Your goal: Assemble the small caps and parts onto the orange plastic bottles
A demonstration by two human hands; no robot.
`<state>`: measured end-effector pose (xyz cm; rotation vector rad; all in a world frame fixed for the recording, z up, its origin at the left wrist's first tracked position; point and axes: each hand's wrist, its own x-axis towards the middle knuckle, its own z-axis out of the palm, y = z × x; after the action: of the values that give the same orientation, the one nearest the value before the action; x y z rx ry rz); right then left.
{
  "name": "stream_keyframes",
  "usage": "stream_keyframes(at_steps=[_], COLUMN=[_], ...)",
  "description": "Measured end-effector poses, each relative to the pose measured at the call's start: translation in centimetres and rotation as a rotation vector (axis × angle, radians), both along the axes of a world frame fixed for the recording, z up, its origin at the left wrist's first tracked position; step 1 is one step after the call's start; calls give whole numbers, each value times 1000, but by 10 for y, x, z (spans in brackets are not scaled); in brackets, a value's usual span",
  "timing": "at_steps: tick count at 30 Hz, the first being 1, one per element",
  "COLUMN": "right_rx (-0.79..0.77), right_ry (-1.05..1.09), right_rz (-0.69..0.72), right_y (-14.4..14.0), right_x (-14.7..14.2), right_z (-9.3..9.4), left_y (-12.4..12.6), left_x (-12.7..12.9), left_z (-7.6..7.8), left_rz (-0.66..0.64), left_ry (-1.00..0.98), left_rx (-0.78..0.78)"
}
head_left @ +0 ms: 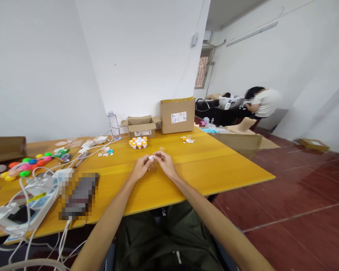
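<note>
Hands (pixel 154 162) pinching one small white piece (pixel 151 158), perhaps

Around the left hand (pixel 141 167) and right hand (pixel 165 163), the desk (pixel 214 165) lies bare: open wood runs to the right edge and back toward the person. Ahead, a cluster of small orange-and-white pots (pixel 138 142) stands in the way, with a small open box (pixel 141 126) and a taller carton (pixel 177 114) behind it. A few loose bits (pixel 187 140) lie ahead to the right. To the left, white cables (pixel 39 180), a white device (pixel 22 210), and coloured caps (pixel 28 165) crowd the surface, leaving little passage.
</note>
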<state>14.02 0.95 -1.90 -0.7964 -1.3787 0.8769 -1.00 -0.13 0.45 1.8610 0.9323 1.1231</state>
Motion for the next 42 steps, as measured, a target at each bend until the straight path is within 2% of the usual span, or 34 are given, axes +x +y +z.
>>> stream_keyframes(at_steps=[16, 27, 36, 42], right_rx=[73, 92, 58, 26], right_ry=[-89, -115, -97, -76], right_rz=[1, -56, -29, -9], right_y=[-2, -3, -3, -1], right_x=[0, 0, 1, 0], right_z=[3, 4, 3, 1], left_y=[2, 0, -3, 0], left_x=[-2, -1, 0, 0], left_z=[-2, -1, 2, 1], left_rz=[-4, 30, 44, -24], left_ry=[48, 120, 105, 41], left_rx=[24, 74, 50, -37])
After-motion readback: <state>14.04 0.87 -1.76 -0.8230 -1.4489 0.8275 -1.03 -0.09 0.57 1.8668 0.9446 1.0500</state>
